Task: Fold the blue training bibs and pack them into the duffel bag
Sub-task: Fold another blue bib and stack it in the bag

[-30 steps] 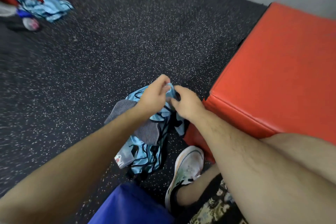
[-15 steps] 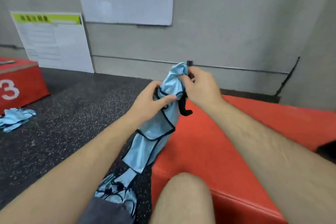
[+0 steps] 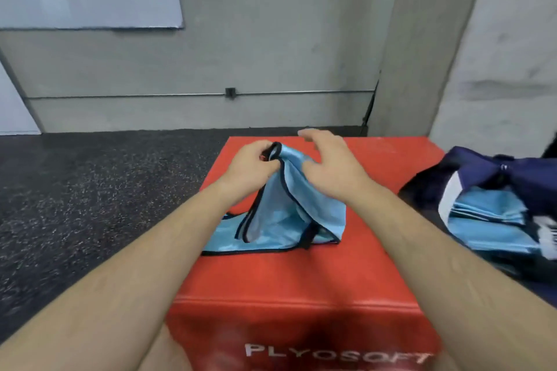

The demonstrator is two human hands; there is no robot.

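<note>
1 blue bib (image 3: 289, 220) stands like a small tent on the red box (image 3: 301, 280), directly under both hands, with its lower edge spread flat on the padding and its top lifted. The left hand (image 3: 251, 167) grips the black-trimmed top edge in curled fingers, and that grip looks like what keeps the cloth raised so its layers hang free and can be told apart. The right hand (image 3: 333, 173) sits just beside it, fingers spread wide and lifted, holding nothing; its thumb side touches the upper slope of the cloth. I judge that it is about to take a second edge or smooth the fabric down.

Off to the right of the right hand, near the box, lies the dark duffel bag (image 3: 494, 172) with its mouth turned toward the person. Inside it, a stack of folded blue bibs (image 3: 485, 220) shows, so part of the packing seems done. Keeping the bag that close should make each transfer a short sideways reach.

The box probably serves as the folding surface because it is flat, raised and cleaner than the speckled floor (image 3: 90, 190) to the left of the left hand. This bib is not yet folded, and the slippery-looking cloth may slide while being creased.
</note>
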